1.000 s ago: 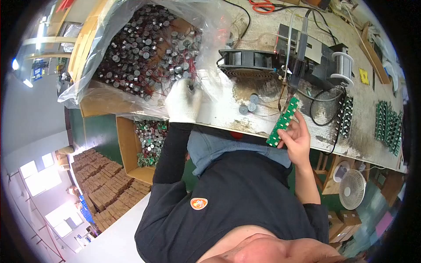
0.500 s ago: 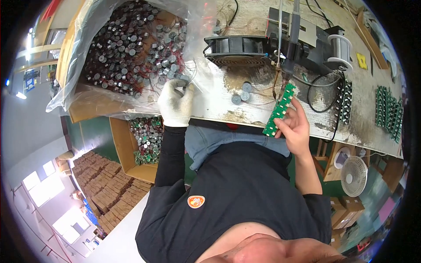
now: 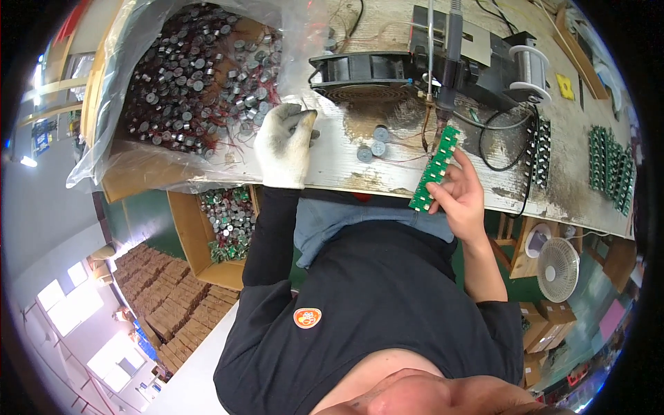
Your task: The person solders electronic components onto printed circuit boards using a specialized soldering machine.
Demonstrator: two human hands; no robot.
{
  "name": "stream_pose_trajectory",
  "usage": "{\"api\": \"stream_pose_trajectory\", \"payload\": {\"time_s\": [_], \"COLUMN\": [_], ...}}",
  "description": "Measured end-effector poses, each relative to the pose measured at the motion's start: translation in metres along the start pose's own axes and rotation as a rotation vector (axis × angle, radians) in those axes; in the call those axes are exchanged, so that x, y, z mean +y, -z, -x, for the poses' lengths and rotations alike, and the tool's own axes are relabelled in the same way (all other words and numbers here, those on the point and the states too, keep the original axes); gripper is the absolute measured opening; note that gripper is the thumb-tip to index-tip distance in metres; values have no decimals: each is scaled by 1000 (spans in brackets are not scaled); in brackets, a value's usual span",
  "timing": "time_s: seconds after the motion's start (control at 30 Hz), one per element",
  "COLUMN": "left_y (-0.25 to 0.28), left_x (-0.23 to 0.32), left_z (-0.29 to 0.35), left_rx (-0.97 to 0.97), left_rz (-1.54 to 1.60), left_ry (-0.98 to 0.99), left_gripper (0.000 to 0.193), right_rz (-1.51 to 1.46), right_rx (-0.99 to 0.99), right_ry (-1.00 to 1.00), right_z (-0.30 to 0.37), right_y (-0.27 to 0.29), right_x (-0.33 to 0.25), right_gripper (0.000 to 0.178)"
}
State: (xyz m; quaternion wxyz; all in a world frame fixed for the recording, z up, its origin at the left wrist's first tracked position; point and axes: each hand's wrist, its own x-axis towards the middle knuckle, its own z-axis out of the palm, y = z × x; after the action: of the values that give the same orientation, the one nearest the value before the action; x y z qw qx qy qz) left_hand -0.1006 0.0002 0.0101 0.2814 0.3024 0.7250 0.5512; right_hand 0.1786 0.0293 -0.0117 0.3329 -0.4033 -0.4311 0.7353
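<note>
My left hand, in a white glove with greyed fingertips, is closed just right of a plastic-lined box of small round metal motors with thin red wires. Whatever sits in its curled fingers is mostly hidden. My bare right hand grips a long green circuit board by its lower part, thumb on top. The board slants, its far end beneath the soldering iron on its stand. Left of the board, several loose motors lie on the bench, their wires trailing toward it.
A black cooling fan stands behind the loose motors. Beside the iron are a solder spool and a looping black cable. Finished-looking green boards lie at the right. Below the bench edge is a carton of parts.
My left hand has moved right and slightly away from the motor pile, its fingers drawn together. My right hand still holds the board in nearly the same place.
</note>
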Motion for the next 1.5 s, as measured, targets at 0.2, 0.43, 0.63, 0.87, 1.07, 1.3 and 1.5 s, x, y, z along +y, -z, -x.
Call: {"api": "stream_pose_trajectory", "payload": {"time_s": [0.2, 0.43, 0.63, 0.87, 1.07, 1.3, 1.5], "left_y": [-9, -30, -50, -67, -72, -74, -76], "left_x": [-3, 0, 11, 19, 11, 9, 13], "left_z": [40, 68, 72, 74, 71, 65, 65], "left_rx": [-130, -271, -458, -567, -614, -625, -615], "left_rz": [113, -105, -106, -39, 170, 157, 163], "left_ry": [159, 17, 68, 226, 401, 372, 405], "left_gripper": [19, 15, 14, 16, 19, 20, 19], "right_rz": [-8, 46, 7, -25, -37, -23, -30], "right_rx": [-1, -35, -26, -60, -81, -72, -80], "right_ry": [-11, 10, 4, -18, 24, 57, 50], "right_z": [-2, 2, 2, 1, 1, 0, -1], "right_y": [1, -1, -6, -1, 0, 0, 1], "right_x": [0, 1, -6, -5, -5, -5, -7], "right_gripper": [71, 88, 84, 85, 84, 85, 85]}}
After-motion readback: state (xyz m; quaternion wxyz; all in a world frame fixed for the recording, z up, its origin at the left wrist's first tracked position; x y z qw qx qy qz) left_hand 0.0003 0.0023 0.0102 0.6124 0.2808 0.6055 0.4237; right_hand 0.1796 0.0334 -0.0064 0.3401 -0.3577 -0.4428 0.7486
